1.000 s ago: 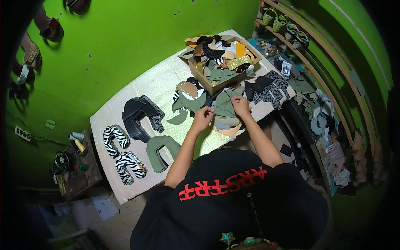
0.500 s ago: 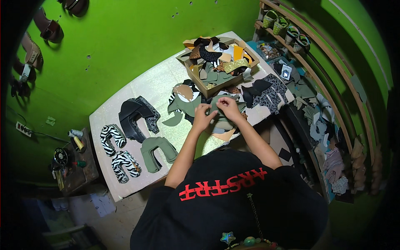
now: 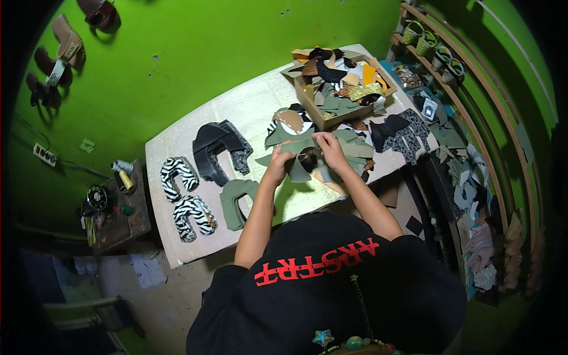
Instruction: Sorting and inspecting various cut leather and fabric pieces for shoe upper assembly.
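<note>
Over the pile of scraps near the table's middle, I hold an olive-green cut piece of leather-like material (image 3: 300,171) between both hands. My left hand (image 3: 277,165) grips its left side, fingers closed. At its upper right edge my right hand (image 3: 330,151) pinches it. Beneath and around the hands lie more green offcuts (image 3: 355,142) and a tan rounded scrap (image 3: 288,120). Left of my left forearm sits a stack of green U-shaped pieces (image 3: 234,207). Farther back is a black U-shaped stack (image 3: 214,145).
Zebra-striped U-shaped stacks (image 3: 194,218) lie at the table's left end. A cardboard box (image 3: 324,122) full of scraps stands at the back. Patterned dark material (image 3: 408,139) lies right. A wooden rack (image 3: 479,94) and fabric heaps flank the table's right side; a small bench (image 3: 127,222) is left.
My hands have moved apart and now hold a green piece stretched between them, lifted from the pile. The whole view has shifted, so the table appears farther right.
</note>
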